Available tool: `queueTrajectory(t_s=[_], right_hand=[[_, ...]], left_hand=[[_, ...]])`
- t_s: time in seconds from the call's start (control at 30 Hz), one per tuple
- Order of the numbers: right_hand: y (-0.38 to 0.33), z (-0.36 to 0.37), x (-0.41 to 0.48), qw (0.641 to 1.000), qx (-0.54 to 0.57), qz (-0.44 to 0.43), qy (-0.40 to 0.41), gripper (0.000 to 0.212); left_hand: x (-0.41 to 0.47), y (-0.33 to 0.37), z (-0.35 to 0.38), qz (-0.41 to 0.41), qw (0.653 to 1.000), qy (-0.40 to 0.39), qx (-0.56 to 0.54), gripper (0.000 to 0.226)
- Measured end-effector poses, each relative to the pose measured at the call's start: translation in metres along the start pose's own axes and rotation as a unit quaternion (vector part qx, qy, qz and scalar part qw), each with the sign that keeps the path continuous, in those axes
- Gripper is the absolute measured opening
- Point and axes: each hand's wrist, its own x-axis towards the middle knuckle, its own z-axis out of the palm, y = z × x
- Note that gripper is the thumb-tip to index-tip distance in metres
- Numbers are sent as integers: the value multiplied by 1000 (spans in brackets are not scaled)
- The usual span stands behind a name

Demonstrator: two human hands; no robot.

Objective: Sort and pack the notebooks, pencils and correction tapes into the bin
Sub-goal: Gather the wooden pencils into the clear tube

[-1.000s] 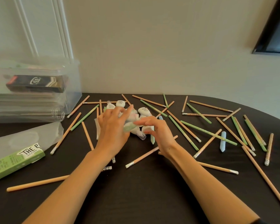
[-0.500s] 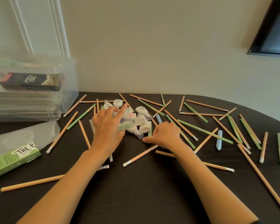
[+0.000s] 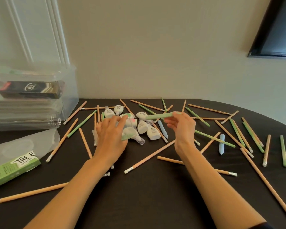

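Dark table [image 3: 147, 195]: bin [image 3: 69, 90] holds black box [image 3: 31, 89]; right grip [image 3: 182, 129] pinches green stick [image 3: 157, 116], left grip [image 3: 111, 138] clutches tapes [image 3: 153, 133]

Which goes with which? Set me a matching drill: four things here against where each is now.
1 thick green stick
2 black box
3 green carton
4 correction tape pile

A in the clear bin
B touched by the left hand
C pinched by the right hand
D at the left edge of the table

Pairs: 1-C, 2-A, 3-D, 4-B
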Motion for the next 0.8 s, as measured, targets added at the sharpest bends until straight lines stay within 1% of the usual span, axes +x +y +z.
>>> queueTrajectory(t_s=[0.03,0.13,0.23,0.37,0.53,0.63,0.73,0.8], right_hand=[[0,1,-1,999,10,16,-25,22],[2,7,-8,995,-6,36,-92,23],[5,10,-11,992,-2,48,-121,21],[6,9,-8,992,-1,59,-109,18],[8,8,-6,993,12,83,-85,16],[10,8,-4,993,18,90,-79,9],[10,8,-3,992,32,97,-72,17],[10,8,-4,992,33,102,-74,19]], left_hand=[[0,0,0,0,1000,-1,-3,67],[0,1,-1,6,1000,4,-20,67],[0,-2,-2,13,1000,1,-25,69],[0,-4,-2,38,998,-16,-39,69],[0,0,-4,61,997,2,-53,70],[0,1,-4,66,996,3,-52,70],[-1,2,-5,76,995,6,-57,71],[-1,3,-6,88,994,5,-63,71]])
